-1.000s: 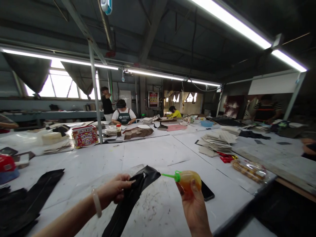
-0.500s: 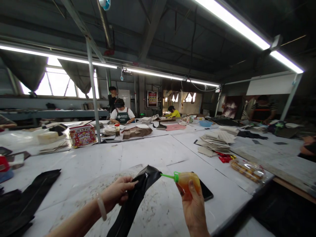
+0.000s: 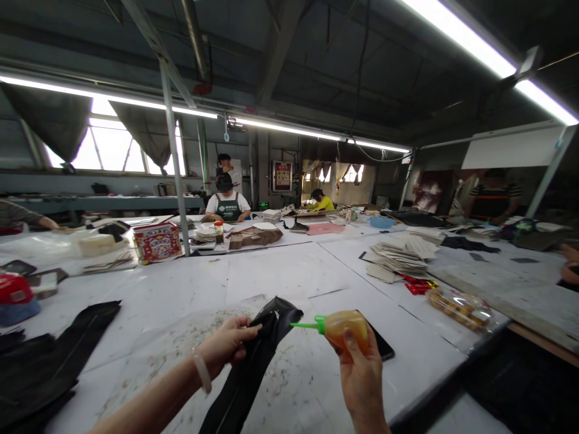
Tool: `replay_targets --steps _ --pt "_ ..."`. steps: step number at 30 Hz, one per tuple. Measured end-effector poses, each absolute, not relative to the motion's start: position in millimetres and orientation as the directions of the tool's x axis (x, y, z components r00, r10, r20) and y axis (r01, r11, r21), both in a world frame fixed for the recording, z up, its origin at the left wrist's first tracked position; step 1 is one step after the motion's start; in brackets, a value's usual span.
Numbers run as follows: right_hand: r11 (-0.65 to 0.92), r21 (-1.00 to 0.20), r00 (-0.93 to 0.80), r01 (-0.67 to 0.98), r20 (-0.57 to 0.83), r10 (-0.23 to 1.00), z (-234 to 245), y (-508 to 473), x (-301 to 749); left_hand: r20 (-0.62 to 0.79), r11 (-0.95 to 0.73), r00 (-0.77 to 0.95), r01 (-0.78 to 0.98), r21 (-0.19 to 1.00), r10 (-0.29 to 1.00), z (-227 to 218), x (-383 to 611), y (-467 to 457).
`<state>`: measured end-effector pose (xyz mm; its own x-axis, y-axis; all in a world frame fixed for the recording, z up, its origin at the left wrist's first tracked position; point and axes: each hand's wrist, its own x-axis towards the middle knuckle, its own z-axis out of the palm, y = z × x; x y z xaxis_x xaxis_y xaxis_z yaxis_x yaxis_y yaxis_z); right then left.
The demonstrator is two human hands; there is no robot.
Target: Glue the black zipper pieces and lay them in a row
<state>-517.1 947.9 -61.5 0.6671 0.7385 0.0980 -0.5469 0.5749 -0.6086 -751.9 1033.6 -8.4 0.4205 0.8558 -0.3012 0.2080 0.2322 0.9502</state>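
Observation:
My left hand (image 3: 233,342), with a pale bangle at the wrist, pinches a long black strip of leather-like material (image 3: 253,367). The strip's upper end folds over in a shiny flap, and its lower part runs down out of view. In my right hand (image 3: 359,361) is a squeeze bottle (image 3: 347,328) of amber liquid, lying on its side with the fingers wrapped round it. Its thin green nozzle points left at the flap of the strip; whether the tip touches the flap I cannot tell. Behind the bottle a black phone-like slab (image 3: 381,342) lies on the white table (image 3: 289,268), partly hidden.
More black pieces (image 3: 54,361) lie at the left, near a red and blue object (image 3: 17,298). A stack of grey sheets (image 3: 398,259), red-handled scissors (image 3: 418,284) and a clear food pack (image 3: 459,307) sit at the right. Beyond a metal post (image 3: 176,163), co-workers (image 3: 227,202) sit.
The view has shifted slightly. My hands keep their grips on the strip and the bottle. The nozzle now overlaps the flap's edge slightly more in the picture.

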Motion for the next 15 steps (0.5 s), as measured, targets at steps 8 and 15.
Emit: replay_targets --steps 8,15 --pt "0.548 -0.685 0.679 -0.480 0.106 0.727 -55.4 941.7 -525.2 -0.304 0.240 0.369 0.210 0.948 0.878 -15.6 -746.1 1037.7" --pt "0.520 -0.716 0.663 -0.465 0.108 0.741 -60.4 942.5 -526.9 -0.311 0.253 0.346 0.204 0.946 0.885 -18.2 -741.8 1038.9"
